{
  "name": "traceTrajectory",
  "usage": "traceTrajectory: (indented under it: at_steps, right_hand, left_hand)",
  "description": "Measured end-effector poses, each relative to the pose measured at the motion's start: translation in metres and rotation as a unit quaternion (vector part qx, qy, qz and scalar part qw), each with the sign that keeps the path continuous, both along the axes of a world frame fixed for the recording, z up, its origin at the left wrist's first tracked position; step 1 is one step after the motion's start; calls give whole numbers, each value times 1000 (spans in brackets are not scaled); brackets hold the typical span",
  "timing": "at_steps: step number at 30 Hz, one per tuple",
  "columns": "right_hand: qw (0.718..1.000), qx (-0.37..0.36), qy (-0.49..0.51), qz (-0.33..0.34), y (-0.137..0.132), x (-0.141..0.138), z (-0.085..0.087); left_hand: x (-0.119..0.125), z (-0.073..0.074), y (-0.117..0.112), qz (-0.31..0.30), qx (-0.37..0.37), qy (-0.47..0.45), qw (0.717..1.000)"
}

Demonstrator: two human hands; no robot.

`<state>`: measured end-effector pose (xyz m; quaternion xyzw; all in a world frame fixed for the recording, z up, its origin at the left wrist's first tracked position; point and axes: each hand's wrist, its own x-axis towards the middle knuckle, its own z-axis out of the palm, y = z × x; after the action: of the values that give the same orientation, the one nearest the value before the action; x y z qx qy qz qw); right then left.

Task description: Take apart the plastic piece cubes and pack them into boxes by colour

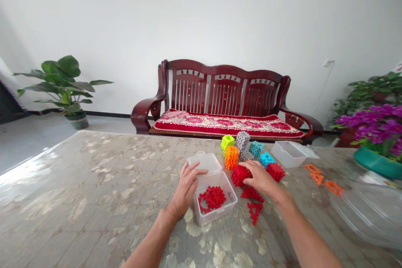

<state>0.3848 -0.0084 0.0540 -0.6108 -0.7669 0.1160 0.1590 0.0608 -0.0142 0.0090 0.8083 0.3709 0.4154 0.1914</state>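
Observation:
My left hand rests against the left side of a clear plastic box, its fingers stretched out toward the raised lid. Inside the box lie loose red plastic pieces. To the right of the box, my right hand has its thumb and fingers closed about a stack of red interlocking plastic pieces, and partly covers it. Just below that hand, flat red triangular pieces lie on the table. Another red stack stands right of the hand.
Behind my right hand stand yellow-green, orange, grey and blue stacks. A second clear box is farther right, near flat orange pieces and a large clear lid. A flowerpot stands at the right edge.

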Motion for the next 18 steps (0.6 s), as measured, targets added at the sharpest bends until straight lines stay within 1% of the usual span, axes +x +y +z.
traceTrajectory:
  at_steps: [4, 6, 13, 16, 18]
  right_hand:
    - [1000, 1, -2, -3, -2, -5, 10]
    - [1000, 2, -8, 2, -2, -7, 12]
    - [1000, 21, -23, -3, -1, -12, 7]
    - [999, 35, -5, -19, -2, -14, 10]
    - [998, 52, 24, -22, -4, -19, 17]
  left_hand:
    - [0, 1, -1, 0, -4, -1, 1000]
    - [0, 2, -1, -1, -10, -3, 1000]
    - [1, 6, -3, 0, -15, 0, 1000]
    - [2, 8, -4, -1, -17, 4, 1000]
    - [2, 9, -4, -2, -20, 3, 1000]
